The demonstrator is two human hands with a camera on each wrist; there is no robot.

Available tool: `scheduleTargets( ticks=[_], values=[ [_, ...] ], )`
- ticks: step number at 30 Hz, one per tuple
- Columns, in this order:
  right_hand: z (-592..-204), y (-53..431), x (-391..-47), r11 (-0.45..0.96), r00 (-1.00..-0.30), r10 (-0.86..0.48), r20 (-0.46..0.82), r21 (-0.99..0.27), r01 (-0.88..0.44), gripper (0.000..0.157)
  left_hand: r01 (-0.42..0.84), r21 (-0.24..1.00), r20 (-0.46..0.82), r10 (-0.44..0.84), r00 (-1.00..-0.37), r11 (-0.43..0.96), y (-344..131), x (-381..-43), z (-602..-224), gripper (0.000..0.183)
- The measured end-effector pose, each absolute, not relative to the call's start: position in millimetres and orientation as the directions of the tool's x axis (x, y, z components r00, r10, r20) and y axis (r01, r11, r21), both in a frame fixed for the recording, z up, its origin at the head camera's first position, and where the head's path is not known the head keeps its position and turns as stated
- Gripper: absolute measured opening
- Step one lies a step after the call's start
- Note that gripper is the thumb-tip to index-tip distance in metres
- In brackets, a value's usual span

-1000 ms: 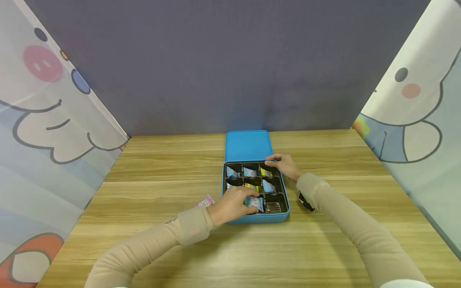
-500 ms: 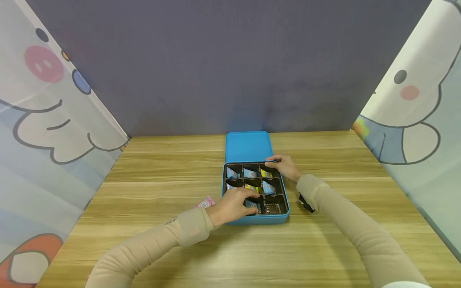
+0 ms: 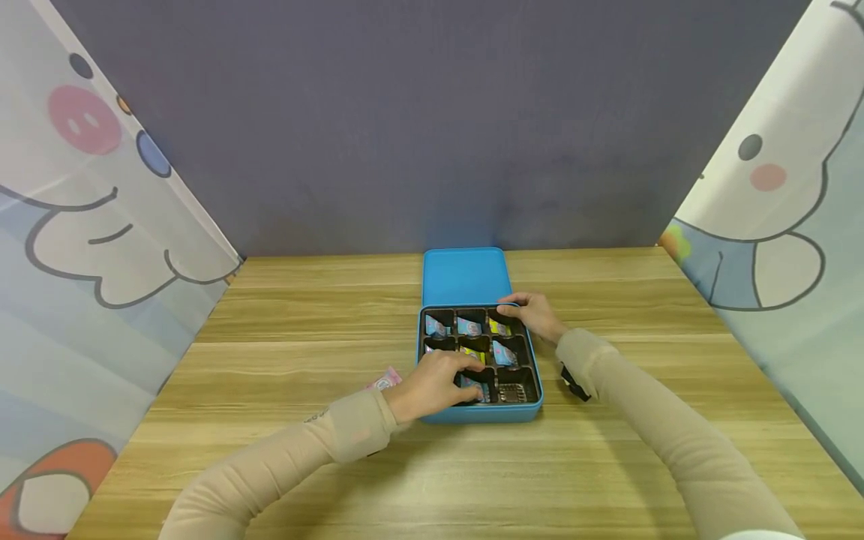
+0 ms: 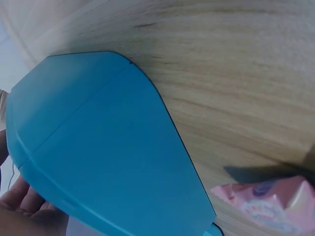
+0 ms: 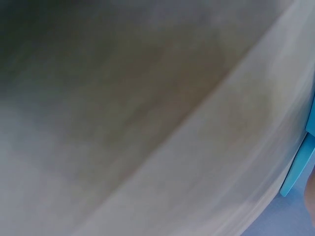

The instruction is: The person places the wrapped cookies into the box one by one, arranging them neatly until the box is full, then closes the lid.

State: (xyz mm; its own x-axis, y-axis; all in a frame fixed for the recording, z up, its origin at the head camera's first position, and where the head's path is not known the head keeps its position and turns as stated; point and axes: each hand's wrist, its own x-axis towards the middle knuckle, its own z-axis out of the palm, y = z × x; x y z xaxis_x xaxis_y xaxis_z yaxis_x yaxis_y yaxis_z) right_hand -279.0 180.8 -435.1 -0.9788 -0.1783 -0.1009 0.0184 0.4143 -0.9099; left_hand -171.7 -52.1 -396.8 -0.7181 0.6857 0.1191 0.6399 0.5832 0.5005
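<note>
A blue box [image 3: 493,414] with a black divided tray stands on the table, its lid [image 3: 467,277] laid back behind it. My left hand [image 3: 435,386] reaches over the front of the tray, thumb and fingers spread apart. Between them, down in the front middle compartment, lies a blue wrapped candy [image 3: 481,390]. My right hand [image 3: 538,315] holds the box's back right corner, thumb inside the rim. The left wrist view shows the box's side wall [image 4: 118,147] and a pink wrapped candy [image 4: 275,204] on the table. Part of the tray's left side is hidden by my left hand.
Other compartments hold blue candies [image 3: 469,326] and yellow candies [image 3: 499,327]. The front right compartment [image 3: 513,390] shows only its ridged bottom. A small black object [image 3: 574,381] is under my right wrist. A grey panel [image 3: 432,127] rises behind the table.
The blue candy was between my left thumb and fingers a second ago; it now sits lower in the front middle compartment, let go. My right hand stays on the box corner.
</note>
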Motion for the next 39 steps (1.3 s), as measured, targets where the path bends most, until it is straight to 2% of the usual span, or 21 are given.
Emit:
scheduleTargets(
  ticks=[16, 39],
  values=[
    [-434, 179, -278, 0.405, -0.984, -0.166, -0.067, -0.914, -0.006, 0.032, 0.625, 0.543, 0.128, 0.680, -0.722, 0.561, -64, -168, -391, 0.035],
    [-434, 178, -278, 0.397, -0.984, -0.156, -0.086, -0.917, 0.017, 0.033, 0.493, 0.623, 0.169, 0.511, -0.843, 0.607, -109, -167, -382, 0.031]
  ],
)
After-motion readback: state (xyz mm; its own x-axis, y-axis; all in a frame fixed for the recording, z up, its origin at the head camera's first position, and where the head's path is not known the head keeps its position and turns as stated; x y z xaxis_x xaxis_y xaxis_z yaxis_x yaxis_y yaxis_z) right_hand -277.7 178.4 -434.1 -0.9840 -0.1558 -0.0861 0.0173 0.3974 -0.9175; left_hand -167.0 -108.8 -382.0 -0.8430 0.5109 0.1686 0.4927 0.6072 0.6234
